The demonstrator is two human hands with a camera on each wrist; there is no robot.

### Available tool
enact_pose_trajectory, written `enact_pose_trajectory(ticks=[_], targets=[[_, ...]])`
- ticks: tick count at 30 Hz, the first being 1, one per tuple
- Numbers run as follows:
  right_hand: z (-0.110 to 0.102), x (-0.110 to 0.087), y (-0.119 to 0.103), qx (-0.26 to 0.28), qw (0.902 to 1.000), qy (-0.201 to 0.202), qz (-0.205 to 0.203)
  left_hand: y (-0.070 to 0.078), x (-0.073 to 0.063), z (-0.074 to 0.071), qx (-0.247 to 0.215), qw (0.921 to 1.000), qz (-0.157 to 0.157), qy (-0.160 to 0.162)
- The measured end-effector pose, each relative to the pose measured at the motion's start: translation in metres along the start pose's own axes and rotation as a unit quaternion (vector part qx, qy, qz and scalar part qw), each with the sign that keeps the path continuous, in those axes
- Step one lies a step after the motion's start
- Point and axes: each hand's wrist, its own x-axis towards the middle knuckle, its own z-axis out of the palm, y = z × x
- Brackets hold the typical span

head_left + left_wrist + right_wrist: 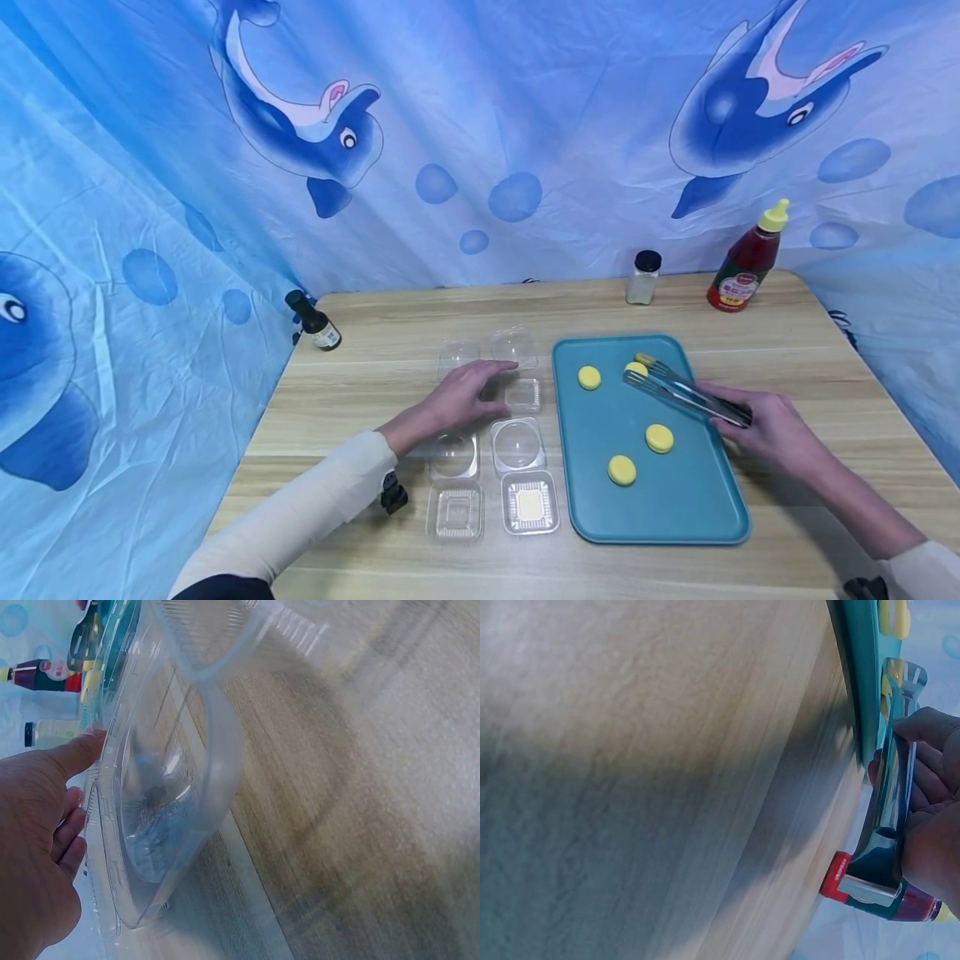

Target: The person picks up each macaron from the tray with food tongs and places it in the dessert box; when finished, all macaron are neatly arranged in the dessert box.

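Observation:
My right hand (776, 429) grips metal tongs (701, 400) with dark handles, above the right side of a teal tray (600, 508). The tongs' tips stand apart about a yellow macaron (636, 368) at the tray's back; I cannot tell if they touch it. Other yellow macarons (659, 438) lie on the tray. My left hand (465, 396) reaches over clear plastic boxes, thumb and fingers spread beside the base of one box (522, 395). In the left wrist view, a fingertip meets or nearly meets the rim of a clear box (112, 802).
More open clear boxes (455, 510) lie left of the tray; one base (530, 502) shows a pale yellowish patch. A small dark bottle (315, 322) stands back left. A black-capped shaker (642, 279) and red sauce bottle (742, 267) stand at the wooden table's (360, 400) back edge.

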Motion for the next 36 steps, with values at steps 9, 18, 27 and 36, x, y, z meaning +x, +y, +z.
enact_pose_trajectory(ticks=[9,18,27,36], targets=[[0.0,-0.001,0.005,0.014,0.9996,0.015,-0.021,0.0,0.0,0.001,0.005,1.0,-0.001,0.001],[-0.006,0.008,-0.002,0.001,0.9988,0.026,-0.043,-0.002,0.0,0.002,0.001,1.0,-0.004,0.002],[-0.004,0.025,-0.028,-0.003,0.9983,0.001,-0.058,-0.002,0.0,0.002,0.004,1.0,0.001,0.001],[0.018,0.05,-0.058,0.025,0.9956,-0.044,-0.078,-0.004,0.001,0.003,0.01,0.9999,0.004,0.003]])
